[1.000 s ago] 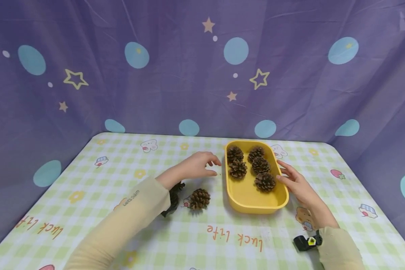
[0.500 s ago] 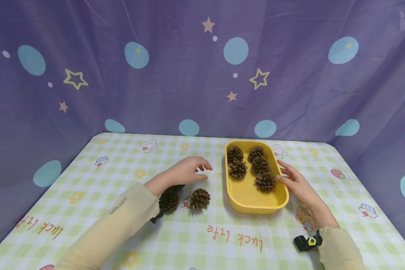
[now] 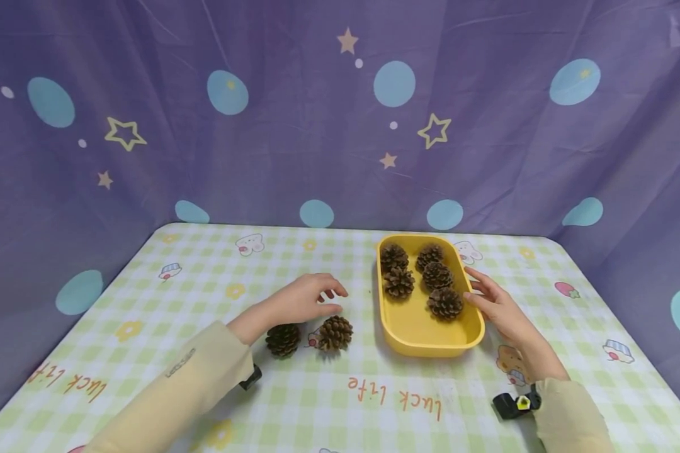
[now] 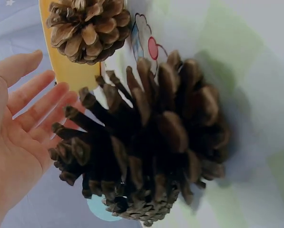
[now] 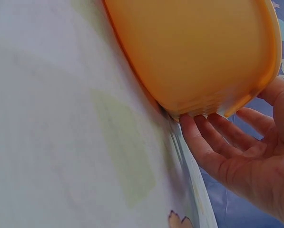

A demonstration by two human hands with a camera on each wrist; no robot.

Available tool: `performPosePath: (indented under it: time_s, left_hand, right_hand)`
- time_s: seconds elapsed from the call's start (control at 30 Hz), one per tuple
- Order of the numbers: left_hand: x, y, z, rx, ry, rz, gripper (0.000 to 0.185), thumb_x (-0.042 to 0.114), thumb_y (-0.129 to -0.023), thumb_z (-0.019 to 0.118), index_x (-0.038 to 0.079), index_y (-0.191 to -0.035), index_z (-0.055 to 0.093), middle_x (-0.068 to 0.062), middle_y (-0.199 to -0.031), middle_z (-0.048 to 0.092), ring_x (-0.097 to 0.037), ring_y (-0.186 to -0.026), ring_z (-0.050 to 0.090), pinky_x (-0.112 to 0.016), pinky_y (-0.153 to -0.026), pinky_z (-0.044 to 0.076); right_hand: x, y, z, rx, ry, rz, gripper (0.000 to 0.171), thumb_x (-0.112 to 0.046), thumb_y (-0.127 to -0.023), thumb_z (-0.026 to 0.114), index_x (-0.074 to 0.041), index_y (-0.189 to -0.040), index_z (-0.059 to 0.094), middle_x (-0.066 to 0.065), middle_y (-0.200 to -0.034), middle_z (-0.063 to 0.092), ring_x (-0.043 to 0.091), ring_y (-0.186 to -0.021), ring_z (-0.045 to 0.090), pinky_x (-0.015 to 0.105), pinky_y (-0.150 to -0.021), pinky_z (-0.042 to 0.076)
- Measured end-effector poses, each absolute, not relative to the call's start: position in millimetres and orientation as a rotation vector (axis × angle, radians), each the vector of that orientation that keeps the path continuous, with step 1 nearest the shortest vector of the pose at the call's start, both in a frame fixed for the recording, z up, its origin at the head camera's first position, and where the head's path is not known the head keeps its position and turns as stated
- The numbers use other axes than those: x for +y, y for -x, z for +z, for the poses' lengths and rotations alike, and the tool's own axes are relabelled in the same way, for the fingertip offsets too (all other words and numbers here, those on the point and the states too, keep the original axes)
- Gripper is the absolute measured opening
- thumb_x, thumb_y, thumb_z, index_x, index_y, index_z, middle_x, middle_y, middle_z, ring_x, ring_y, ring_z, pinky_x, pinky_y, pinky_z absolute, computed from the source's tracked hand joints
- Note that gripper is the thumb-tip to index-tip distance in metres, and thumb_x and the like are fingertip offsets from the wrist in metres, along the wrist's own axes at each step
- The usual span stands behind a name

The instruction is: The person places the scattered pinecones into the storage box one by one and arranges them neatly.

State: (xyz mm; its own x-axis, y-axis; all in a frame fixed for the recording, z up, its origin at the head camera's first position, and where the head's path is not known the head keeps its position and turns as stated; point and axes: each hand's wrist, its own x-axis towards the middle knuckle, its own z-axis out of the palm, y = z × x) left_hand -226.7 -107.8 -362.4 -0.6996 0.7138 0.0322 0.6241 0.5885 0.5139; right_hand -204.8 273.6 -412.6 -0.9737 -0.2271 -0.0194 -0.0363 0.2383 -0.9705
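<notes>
My left hand (image 3: 300, 301) hovers over the table left of the yellow box, fingers loosely bent around nothing. Below it lie a dark pine cone (image 3: 283, 340) and a lighter pine cone (image 3: 335, 333). The left wrist view shows the dark one large beside the palm, and a further pine cone (image 4: 144, 207) behind it, which the hand hides in the head view. Against the right side of the yellow plastic box (image 3: 425, 343) rests my right hand (image 3: 501, 311), its fingertips touching the outer wall and its thumb at the rim.
Inside the box several pine cones, such as the nearest one (image 3: 445, 304), sit towards the back and sides. A green-checked tablecloth (image 3: 408, 434) covers the table, with a purple curtain (image 3: 294, 157) behind it. Each wrist wears a black camera mount.
My left hand has drawn back leftward and slightly towards me, away from the box, uncovering the dark pine cone. The right hand and the box have stayed in place.
</notes>
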Motion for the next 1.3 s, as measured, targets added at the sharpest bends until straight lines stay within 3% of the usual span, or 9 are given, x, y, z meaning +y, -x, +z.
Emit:
performPosePath:
  time_s: [0.37, 0.63, 0.9, 1.3]
  left_hand:
    - [-110, 212, -361, 2.616, -1.138, 0.768, 0.025, 0.023, -0.088, 0.060, 0.011, -0.111, 0.062, -0.004, -0.109, 0.059, -0.020, -0.097, 0.058, -0.023, -0.075, 0.051]
    - [-110, 205, -363, 2.567, -1.149, 0.753, 0.031, 0.030, -0.088, 0.061, 0.012, -0.113, 0.061, -0.003, -0.110, 0.059, -0.018, -0.099, 0.056, -0.026, -0.079, 0.051]
    - [-114, 198, -363, 2.575, -1.089, 0.743, 0.029, 0.030, -0.085, 0.064, 0.018, -0.112, 0.062, 0.007, -0.109, 0.056, -0.013, -0.100, 0.055, -0.024, -0.080, 0.051]
    - [-117, 194, -369, 2.536, -1.064, 0.757, 0.039, 0.032, -0.082, 0.067, 0.021, -0.118, 0.058, 0.006, -0.116, 0.051, -0.011, -0.106, 0.052, -0.029, -0.083, 0.050]
  right_hand:
    - [274, 207, -413, 2.346, 0.254, -1.833, 0.062, -0.021, -0.096, 0.046, -0.012, -0.147, 0.013, 0.026, -0.139, 0.028, -0.005, -0.096, 0.054, 0.027, -0.079, 0.052]
    - [273, 208, -412, 2.348, 0.243, -1.833, 0.062, -0.022, -0.096, 0.047, -0.012, -0.147, 0.014, 0.025, -0.140, 0.028, -0.005, -0.096, 0.053, 0.025, -0.079, 0.051]
    - [273, 208, -411, 2.364, 0.238, -1.815, 0.062, -0.022, -0.096, 0.047, -0.012, -0.147, 0.014, 0.026, -0.140, 0.028, -0.005, -0.096, 0.052, 0.026, -0.079, 0.051]
    - [272, 204, -411, 2.362, 0.241, -1.805, 0.063, -0.025, -0.096, 0.047, -0.012, -0.147, 0.013, 0.027, -0.140, 0.027, -0.003, -0.096, 0.052, 0.030, -0.080, 0.052]
